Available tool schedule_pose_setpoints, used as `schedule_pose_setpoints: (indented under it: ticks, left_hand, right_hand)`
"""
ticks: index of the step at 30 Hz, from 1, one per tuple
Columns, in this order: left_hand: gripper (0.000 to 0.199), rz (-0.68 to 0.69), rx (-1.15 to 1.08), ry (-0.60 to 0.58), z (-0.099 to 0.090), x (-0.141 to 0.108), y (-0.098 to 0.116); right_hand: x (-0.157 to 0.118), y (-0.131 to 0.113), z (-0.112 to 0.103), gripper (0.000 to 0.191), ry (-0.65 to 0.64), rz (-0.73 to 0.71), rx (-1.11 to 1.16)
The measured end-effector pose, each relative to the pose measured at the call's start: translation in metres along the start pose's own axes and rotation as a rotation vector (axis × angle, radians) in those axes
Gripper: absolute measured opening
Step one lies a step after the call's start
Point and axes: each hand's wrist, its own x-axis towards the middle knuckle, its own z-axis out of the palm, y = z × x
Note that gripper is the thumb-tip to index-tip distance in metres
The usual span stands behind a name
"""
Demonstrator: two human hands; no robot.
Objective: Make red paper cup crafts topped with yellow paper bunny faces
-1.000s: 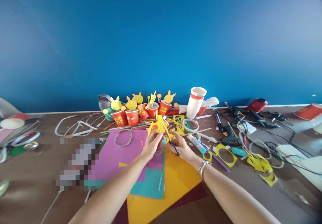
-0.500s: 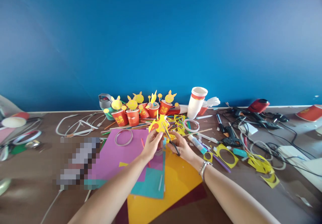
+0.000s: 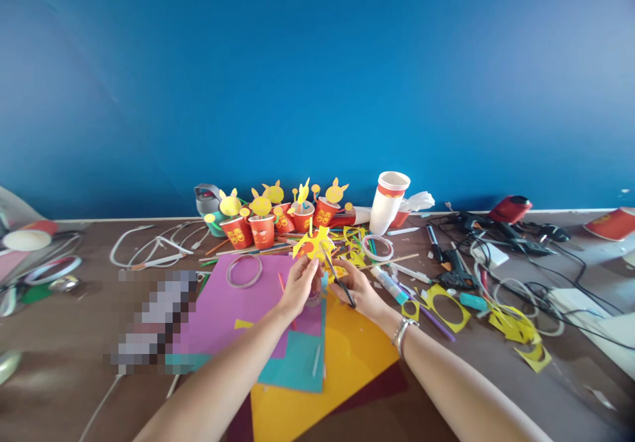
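Observation:
My left hand (image 3: 300,286) pinches a piece of yellow paper (image 3: 312,245) with a ragged, cut outline, holding it up above the sheets on the table. In my right hand (image 3: 358,290) is a pair of scissors (image 3: 342,284) with black handles, fingers closed round them. The blades reach up and left to the edge of the yellow paper. Below the hands lie a purple sheet (image 3: 213,316), a teal sheet (image 3: 297,366) and an orange-yellow sheet (image 3: 347,376). Part of a tape roll is hidden behind my left hand.
Red paper cups (image 3: 237,235) with yellow rabbit-shaped cutouts stand along the wall. A white cup stack (image 3: 387,204) is right of them. Yellow paper scraps (image 3: 449,308), a glue stick (image 3: 390,285), a black glue gun (image 3: 454,271) and cables lie rightward. A white cable (image 3: 159,250) curls at left.
The yellow paper has tilted very slightly in my left hand. Otherwise both hands and the scissors stay almost in the same place.

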Motion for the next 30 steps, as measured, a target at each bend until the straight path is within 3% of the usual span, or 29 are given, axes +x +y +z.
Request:
schedule_pose_setpoints:
  ticks: [30]
  left_hand:
    - [0.039,0.006,0.135,-0.033,-0.0026,-0.0022,0.0011]
  right_hand:
    - [0.0010,-0.0002,-0.0026,0.058,-0.027,0.013,0.041]
